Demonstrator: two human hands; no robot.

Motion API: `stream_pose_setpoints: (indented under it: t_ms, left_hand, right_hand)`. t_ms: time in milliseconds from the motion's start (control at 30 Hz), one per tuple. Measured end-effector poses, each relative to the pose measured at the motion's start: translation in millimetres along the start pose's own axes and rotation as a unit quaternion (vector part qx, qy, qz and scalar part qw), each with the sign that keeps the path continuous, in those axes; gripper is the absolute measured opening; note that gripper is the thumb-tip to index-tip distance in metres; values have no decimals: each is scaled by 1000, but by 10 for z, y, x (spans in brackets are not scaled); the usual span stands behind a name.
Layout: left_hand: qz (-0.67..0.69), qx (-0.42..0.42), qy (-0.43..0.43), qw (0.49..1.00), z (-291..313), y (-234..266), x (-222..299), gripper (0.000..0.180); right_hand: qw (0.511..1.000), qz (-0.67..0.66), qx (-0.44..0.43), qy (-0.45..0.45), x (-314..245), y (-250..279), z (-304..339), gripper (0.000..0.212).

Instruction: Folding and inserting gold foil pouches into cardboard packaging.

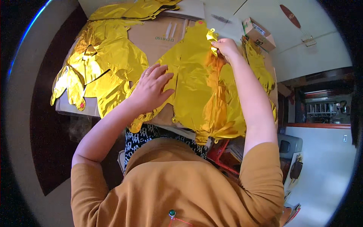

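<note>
A large flat sheet of shiny gold foil, like an uninflated foil balloon point(193, 75), lies across the cardboard-topped table in front of me. My right hand point(227, 48) pinches its upper right edge, where the foil is lifted and crumpled. Small tabs with holes show along its border. My left hand point(152, 87) rests over the foil's left side with fingers spread, holding nothing. More gold foil balloons point(113, 56) lie overlapped and wrinkled to the left.
Cardboard point(151, 38) shows between the foil pieces. A small open carton point(259, 34) stands at the back right, near more gold foil point(257, 64). Another foil pile point(128, 10) lies at the far left. A red crate point(217, 155) sits below the table edge.
</note>
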State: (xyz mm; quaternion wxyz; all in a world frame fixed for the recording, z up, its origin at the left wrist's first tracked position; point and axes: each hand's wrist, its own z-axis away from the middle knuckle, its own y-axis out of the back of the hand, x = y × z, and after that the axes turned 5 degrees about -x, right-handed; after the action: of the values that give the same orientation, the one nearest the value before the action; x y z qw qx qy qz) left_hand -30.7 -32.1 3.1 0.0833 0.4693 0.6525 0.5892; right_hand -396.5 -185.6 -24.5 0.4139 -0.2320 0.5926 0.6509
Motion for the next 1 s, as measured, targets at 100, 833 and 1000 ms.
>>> stream_pose_setpoints:
  t_ms: [100,833,1000]
  left_hand:
    - [80,44,30,995,-146,24,-36,41]
    - [553,42,209,805,-1891,-155,-682,25]
    - [557,106,191,801,-1853,-229,-673,20]
  right_hand:
    - [1000,4,1,28,24,15,-8,27]
    - [954,-220,-45,198,-131,200,492,15]
    - [948,-223,-15,228,-180,132,551,23]
